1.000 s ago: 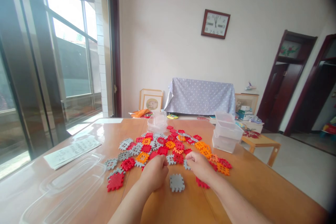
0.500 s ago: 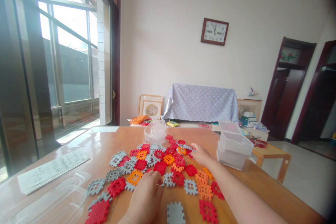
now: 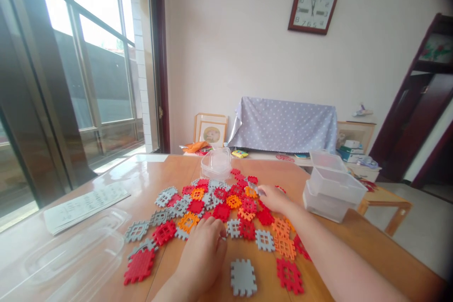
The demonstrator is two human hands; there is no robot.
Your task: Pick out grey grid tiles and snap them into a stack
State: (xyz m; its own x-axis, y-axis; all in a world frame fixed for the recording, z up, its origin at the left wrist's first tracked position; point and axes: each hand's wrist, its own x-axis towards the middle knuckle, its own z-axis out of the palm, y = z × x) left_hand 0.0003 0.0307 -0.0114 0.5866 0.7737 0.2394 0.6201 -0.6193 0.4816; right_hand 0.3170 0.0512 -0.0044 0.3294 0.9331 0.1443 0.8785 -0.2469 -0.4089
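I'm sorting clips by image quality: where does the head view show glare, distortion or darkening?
Head view: window light glares off the table at left; the window frames bow from wide-angle distortion; the right corners darken; the tiles stay sharp.

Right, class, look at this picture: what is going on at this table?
A person sits at a wooden table with a scatter of red, orange and grey waffle tiles. The right hand reaches into the far part of the pile, fingers on a tile. The left hand rests at the pile's near edge, beside a solid grey tile. Clear plastic tubs are stacked to the right, a small clear container behind the pile, a clear lid and a printed sheet on the left.
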